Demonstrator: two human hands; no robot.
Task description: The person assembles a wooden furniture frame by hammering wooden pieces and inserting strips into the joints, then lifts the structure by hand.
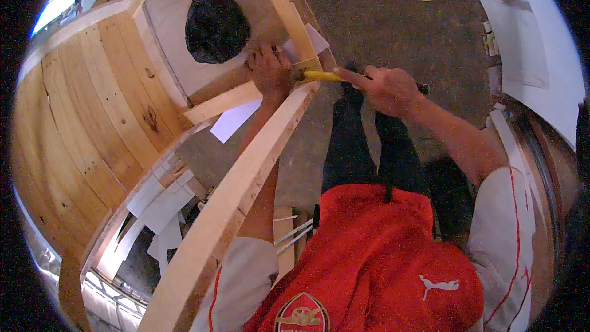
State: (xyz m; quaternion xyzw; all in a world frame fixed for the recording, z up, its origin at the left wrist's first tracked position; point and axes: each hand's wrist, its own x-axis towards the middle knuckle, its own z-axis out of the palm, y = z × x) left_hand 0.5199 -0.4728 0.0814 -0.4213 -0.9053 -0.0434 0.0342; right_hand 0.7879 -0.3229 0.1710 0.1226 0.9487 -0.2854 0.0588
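Note:
My left hand (272, 75) is closed over a wooden rail (224, 102) near the corner of a timber frame, its fingers curled across the far side. In my right hand (393, 91) is a yellow tool (322, 75) with a black end showing behind the palm; its exact kind is unclear. The index finger lies along it. Its yellow part reaches left to the frame corner, close to my left fingers, where the tip is hard to make out. A long wooden bar (227, 209) slants from that corner toward my left side.
A black plastic bag (216, 26) lies on the panel inside the frame. Knotty wooden boards (92, 110) form a surface at left. White sheets (161, 206) lie below it. A large white panel (522, 31) stands at right, above the brown floor (393, 12).

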